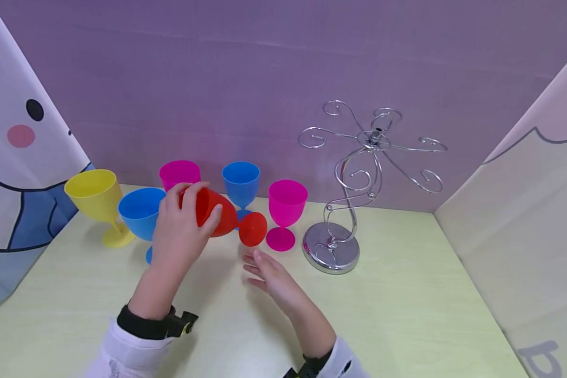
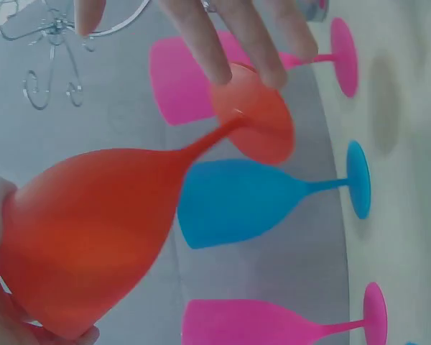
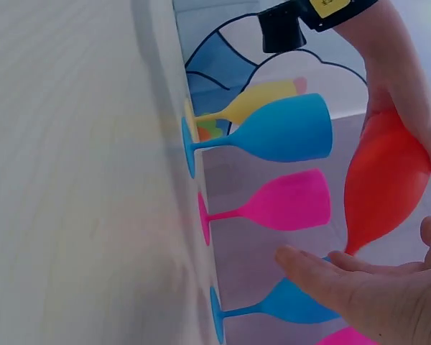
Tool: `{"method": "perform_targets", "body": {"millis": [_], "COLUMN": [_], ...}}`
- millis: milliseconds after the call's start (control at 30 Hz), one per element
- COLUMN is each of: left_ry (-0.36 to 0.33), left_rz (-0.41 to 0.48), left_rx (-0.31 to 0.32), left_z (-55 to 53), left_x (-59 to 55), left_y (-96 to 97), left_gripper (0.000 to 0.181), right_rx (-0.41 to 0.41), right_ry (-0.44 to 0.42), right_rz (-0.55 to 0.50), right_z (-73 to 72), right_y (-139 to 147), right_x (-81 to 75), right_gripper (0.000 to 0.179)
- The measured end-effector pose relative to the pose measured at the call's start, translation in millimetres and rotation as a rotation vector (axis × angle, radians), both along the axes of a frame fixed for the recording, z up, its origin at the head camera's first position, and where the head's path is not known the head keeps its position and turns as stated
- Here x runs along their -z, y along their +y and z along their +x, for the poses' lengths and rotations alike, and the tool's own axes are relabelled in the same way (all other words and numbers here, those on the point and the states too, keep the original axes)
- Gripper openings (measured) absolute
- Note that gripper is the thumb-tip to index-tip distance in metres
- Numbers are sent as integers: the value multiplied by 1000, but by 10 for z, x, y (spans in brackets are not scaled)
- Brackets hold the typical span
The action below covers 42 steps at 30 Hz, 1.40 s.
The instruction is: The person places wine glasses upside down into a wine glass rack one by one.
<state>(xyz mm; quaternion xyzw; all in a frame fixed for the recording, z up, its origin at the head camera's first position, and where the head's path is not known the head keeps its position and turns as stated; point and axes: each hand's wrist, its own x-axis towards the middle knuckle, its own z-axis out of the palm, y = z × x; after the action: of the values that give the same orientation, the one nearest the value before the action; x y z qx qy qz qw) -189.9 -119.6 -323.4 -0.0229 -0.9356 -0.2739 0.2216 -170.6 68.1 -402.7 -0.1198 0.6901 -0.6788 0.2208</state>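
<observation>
Head: left hand (image 1: 181,226) clamped on tilted red plastic goblet (image 1: 223,212), above desk (image 1: 406,304) toward back edge; right hand (image 1: 276,281) near its foot (image 1: 253,229), fingers apart. Left wrist: fingertips (image 2: 273,75) overlap foot; contact unclear. Right wrist: pink plastic goblet (image 3: 291,201) upright on desk.

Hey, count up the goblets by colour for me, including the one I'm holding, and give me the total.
Red goblet: 1, held in your left hand
Blue goblets: 2
Pink goblets: 2
Yellow goblet: 1
Total: 6
</observation>
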Motion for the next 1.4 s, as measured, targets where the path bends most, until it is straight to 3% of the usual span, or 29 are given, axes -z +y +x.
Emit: {"method": "perform_targets", "body": {"millis": [233,400,567,933,1133,1400], "left_ry": [14,55,112,252,363,412], "left_rz": [130,200,223,424,440,460], "left_rx": [24,82,159,308,371,463], "left_z": [210,329,402,433,465,475], "left_x": [42,72,108,237,239,262], "left_y": [60,128,205,340,409,457], "left_gripper": [60,60,59,56,57,62], "right_rx": [80,101,191,362,398,431], "right_ry": [-4,37,59,71,97,197], "right_rz": [-34,-96,-160,-335,-415,-523], "right_z": [78,148,217,347,423,472], "right_y": [-31,-45,-23,1,23,33], "right_x": [-112,-185,-287,-450,-498,-523], "right_gripper": [57,59,58,63,63,56]}}
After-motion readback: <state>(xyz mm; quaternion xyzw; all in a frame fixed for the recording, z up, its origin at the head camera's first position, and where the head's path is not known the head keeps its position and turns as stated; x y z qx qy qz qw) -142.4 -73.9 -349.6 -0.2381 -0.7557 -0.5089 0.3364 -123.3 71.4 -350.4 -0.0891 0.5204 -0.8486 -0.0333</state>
